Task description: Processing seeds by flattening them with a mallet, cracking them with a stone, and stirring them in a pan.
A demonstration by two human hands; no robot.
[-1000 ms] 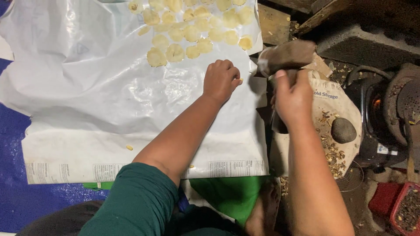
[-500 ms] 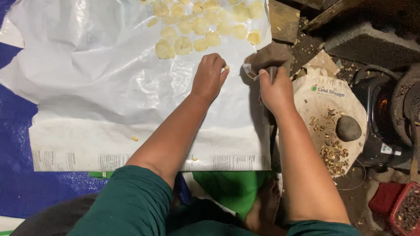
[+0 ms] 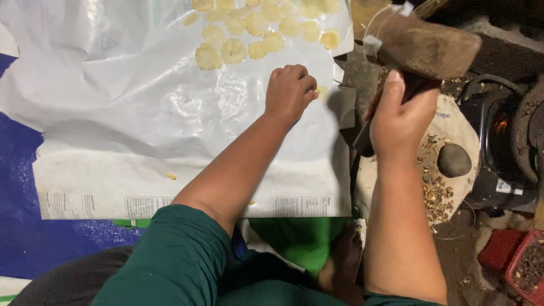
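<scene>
- Blue tarp (image 3: 22, 226) under white sheet, left.
- Dark round stone (image 3: 454, 160) on sack, among scattered husks (image 3: 433, 195).
- Red containers (image 3: 524, 263) bottom right.
- Dark stove-like vessel (image 3: 504, 124) at right edge.

The handle of the wooden mallet (image 3: 428, 45) is covered by the right hand (image 3: 403, 116). A pale piece (image 3: 322, 90) is half hidden just beside the curled left hand (image 3: 290, 90). Beyond that hand, the flattened yellow discs (image 3: 263, 28) are cut off by the top edge.
</scene>
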